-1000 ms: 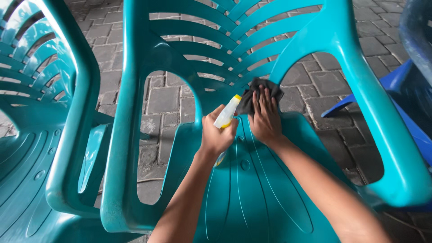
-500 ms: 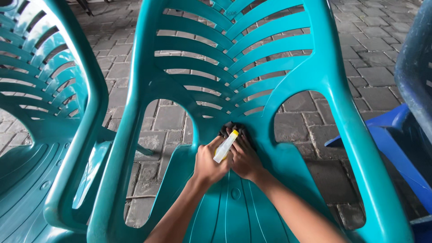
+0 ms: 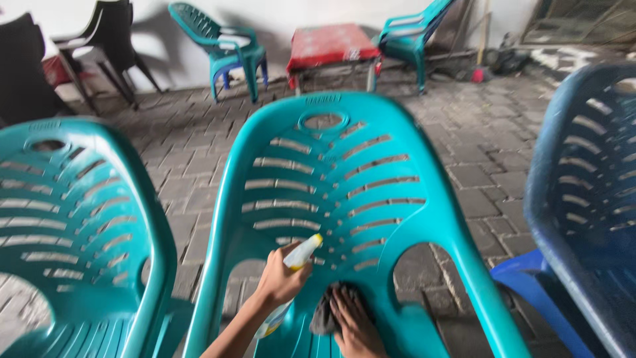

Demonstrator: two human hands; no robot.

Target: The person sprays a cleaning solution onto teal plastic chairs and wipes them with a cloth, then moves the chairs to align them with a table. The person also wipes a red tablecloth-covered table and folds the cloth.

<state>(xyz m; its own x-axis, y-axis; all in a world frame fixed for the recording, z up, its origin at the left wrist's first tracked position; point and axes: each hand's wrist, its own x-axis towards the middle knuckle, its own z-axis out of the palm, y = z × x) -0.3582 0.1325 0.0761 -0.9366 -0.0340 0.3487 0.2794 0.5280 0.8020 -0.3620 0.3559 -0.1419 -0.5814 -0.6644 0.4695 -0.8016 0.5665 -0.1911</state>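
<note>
At the bottom centre of the frame the right hand (image 3: 354,325) lies flat on a dark cloth (image 3: 324,315), fingers stretched out and close together, pressing it against the lower back of the teal chair (image 3: 344,192) just where the back meets the seat. The cloth sits under and slightly left of those fingers, bunched, with no clear long axis. Just to its left and a little higher, the left hand (image 3: 281,278) is curled tight around a spray bottle (image 3: 295,265); the bottle's long axis runs from lower left to upper right, its yellow-and-white head pointing at the slats of the chair back above the cloth. The two hands are close but not touching, and the right one is the nearer to the cloth. A second teal chair (image 3: 86,225) stands just beside at the left edge, and a dark blue chair (image 3: 589,199) at the right edge. Beyond them is brick paving (image 3: 477,132), then, at the top of the frame, another teal chair (image 3: 222,46), a low red table (image 3: 331,43) and black chairs (image 3: 106,46) by a pale wall.
</note>
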